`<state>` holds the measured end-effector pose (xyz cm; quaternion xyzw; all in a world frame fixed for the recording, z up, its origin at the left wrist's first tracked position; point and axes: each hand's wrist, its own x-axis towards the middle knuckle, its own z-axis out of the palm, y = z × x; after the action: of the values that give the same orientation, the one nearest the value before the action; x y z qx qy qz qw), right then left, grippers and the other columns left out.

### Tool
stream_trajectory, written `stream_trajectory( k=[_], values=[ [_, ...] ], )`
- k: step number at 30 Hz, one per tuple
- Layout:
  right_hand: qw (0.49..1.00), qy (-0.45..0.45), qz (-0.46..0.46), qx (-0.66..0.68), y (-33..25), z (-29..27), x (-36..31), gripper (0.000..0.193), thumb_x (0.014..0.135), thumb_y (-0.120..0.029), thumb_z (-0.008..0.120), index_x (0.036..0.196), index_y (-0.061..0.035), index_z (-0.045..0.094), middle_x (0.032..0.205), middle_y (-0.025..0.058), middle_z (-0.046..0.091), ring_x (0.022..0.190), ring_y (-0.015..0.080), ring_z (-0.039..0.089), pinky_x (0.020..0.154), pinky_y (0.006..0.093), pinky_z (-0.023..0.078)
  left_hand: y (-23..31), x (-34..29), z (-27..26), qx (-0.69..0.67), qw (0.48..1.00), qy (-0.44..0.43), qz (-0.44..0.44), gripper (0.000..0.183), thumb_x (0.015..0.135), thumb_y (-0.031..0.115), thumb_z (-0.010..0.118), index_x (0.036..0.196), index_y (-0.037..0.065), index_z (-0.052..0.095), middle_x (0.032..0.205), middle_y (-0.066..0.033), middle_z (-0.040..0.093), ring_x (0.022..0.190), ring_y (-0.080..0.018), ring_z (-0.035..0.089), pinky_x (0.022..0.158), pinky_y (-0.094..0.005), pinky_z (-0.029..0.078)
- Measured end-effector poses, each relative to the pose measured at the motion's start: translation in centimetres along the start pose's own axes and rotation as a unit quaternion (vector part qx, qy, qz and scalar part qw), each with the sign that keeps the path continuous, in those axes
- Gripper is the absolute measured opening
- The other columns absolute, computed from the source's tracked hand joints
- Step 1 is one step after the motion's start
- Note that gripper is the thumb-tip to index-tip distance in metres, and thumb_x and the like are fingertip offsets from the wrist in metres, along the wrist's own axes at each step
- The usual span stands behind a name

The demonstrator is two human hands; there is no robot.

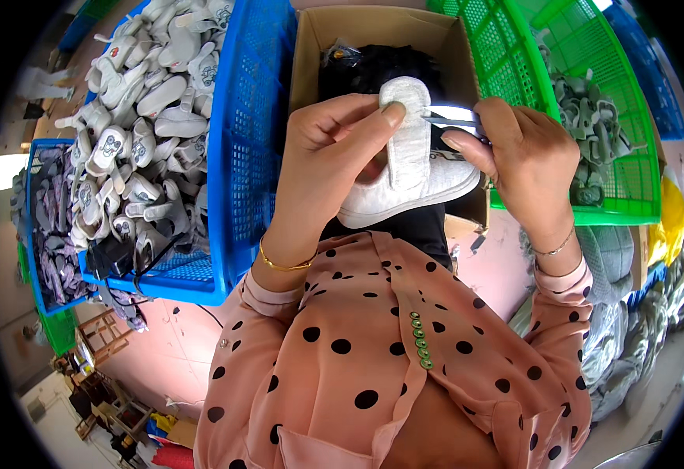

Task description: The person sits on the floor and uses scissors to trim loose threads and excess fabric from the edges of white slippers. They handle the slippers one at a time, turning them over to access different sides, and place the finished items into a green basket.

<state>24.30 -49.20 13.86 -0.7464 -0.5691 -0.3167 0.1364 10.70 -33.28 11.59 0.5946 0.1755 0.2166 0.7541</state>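
Note:
A small light-grey fabric shoe (412, 186) is held up in front of me, its sole facing down and its long rounded strap (409, 148) standing upright. With thumb and fingers, my left hand (334, 144) pinches the strap near its top. My right hand (531, 148) is closed around small metal thread snips (455, 119), whose narrow tips point left and meet the strap's right edge. Part of a dark printed figure shows on the shoe's toe, below the right hand. Whether the blades grip a thread is too small to tell.
At left, a blue plastic crate (252, 148) holds many similar pale shoes; a second blue crate (33, 156) has purplish pieces. Ahead stands an open cardboard box (307, 59) with black contents. Green crates (623, 187) with grey-green pieces stand right, above bagged goods (619, 352).

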Motion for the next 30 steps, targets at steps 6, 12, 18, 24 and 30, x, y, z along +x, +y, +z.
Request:
stream_trajectory(
  k=[6,12,18,24,30],
  values=[
    [0.999,-0.008,-0.013,-0.029,-0.6,0.0,0.6,0.043,0.071,-0.049,0.073,0.069,-0.0150,0.046,0.054,-0.0010,0.045,0.048,0.0165,0.051,0.043,0.0279,0.040,0.1,-0.2,-1.1,-0.013,1.000,-0.025,0.008,0.018,0.090,0.016,0.069,0.094,-0.002,0.072,0.064,0.0033,0.061,0.053,0.0011,0.053,0.046,-0.0139,0.038],
    [0.998,-0.042,-0.019,-0.042,-1.4,0.0,1.8,0.044,0.074,-0.050,0.071,0.067,-0.0150,0.046,0.054,-0.0017,0.045,0.048,0.0159,0.053,0.043,0.0281,0.041,0.0,-0.3,-1.4,-0.032,0.999,0.010,0.013,0.018,0.089,0.015,0.069,0.093,-0.002,0.072,0.066,0.0018,0.062,0.053,0.0008,0.052,0.045,-0.0143,0.036],
    [0.995,-0.064,-0.034,-0.071,-1.4,0.2,2.2,0.043,0.075,-0.049,0.069,0.066,-0.0149,0.045,0.053,-0.0021,0.044,0.049,0.0156,0.054,0.043,0.0278,0.041,-0.6,0.2,-1.7,-0.050,0.999,0.002,0.011,0.017,0.089,0.014,0.070,0.092,-0.003,0.073,0.066,0.0015,0.062,0.053,0.0009,0.051,0.045,-0.0151,0.035],
    [0.993,-0.113,0.016,0.040,0.3,0.4,2.1,0.043,0.079,-0.049,0.069,0.069,-0.0112,0.050,0.056,0.0037,0.049,0.051,0.0203,0.056,0.044,0.0319,0.042,-0.8,0.9,-1.1,-0.033,0.999,0.011,0.011,0.015,0.088,0.012,0.071,0.084,-0.002,0.072,0.061,0.0032,0.059,0.051,0.0011,0.049,0.045,-0.0152,0.033],
    [0.922,-0.047,0.183,0.338,-0.3,1.6,2.8,0.047,0.075,-0.043,0.079,0.097,-0.0075,0.059,0.065,0.0064,0.058,0.052,0.0227,0.057,0.049,0.0308,0.046,0.3,0.9,-1.5,0.009,0.999,0.028,-0.032,0.023,0.091,0.013,0.068,0.071,0.003,0.064,0.057,0.0057,0.051,0.050,0.0008,0.043,0.043,-0.0180,0.029]
  ],
)
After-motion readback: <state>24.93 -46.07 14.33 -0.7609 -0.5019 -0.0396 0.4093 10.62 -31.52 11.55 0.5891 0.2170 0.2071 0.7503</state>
